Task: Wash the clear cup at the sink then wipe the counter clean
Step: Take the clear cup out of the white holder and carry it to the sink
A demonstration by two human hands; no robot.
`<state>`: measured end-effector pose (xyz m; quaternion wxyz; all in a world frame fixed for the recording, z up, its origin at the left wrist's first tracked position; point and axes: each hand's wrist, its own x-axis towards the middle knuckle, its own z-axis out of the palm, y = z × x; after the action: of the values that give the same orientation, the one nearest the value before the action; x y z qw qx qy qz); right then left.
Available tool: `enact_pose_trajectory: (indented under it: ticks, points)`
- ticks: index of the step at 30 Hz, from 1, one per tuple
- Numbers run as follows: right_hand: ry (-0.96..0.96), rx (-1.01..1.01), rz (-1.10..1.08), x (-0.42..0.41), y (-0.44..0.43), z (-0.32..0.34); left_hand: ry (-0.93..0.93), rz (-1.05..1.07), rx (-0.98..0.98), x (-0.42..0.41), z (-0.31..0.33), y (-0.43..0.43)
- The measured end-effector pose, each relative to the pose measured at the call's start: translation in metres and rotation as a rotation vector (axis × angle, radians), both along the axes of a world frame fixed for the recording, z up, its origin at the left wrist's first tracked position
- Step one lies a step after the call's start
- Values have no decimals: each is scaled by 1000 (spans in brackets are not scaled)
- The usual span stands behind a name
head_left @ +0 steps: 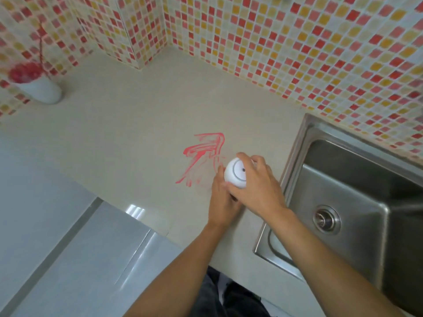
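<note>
Near the counter's [119, 124] sink-side edge, both hands close around 1 white bottle [235, 172]: left hand [220, 202] on its body, right hand [256, 186] over the cap. It looks light, rigid, probably slick. Red smear [201, 154] just beside; no clear cup visible.

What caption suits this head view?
Both hands hold a white spray bottle by a red smear on the counter.

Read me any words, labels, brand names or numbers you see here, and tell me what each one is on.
None can be read.
White bottle, held in both hands: only a grey ring and a dark dot on top, no lettering.
Red smear on the counter: streaks, not writing.
Sink and white vase: no markings visible.
</note>
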<state>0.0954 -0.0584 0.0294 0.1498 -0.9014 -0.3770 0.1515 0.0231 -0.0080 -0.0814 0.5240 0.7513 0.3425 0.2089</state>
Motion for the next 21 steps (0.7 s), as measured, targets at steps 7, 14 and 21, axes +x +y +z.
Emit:
enact_pose_trajectory:
  ticks: [7,14,21]
  points:
    - [-134,-138,-73,-4,12,2,46,-50,87,1,0,4]
    - [-97,-175,30,7,6,13,83,-90,90,0,-6,4]
    - [-27,-215,154,22,0,15,170,-77,127,-1,-11,-2]
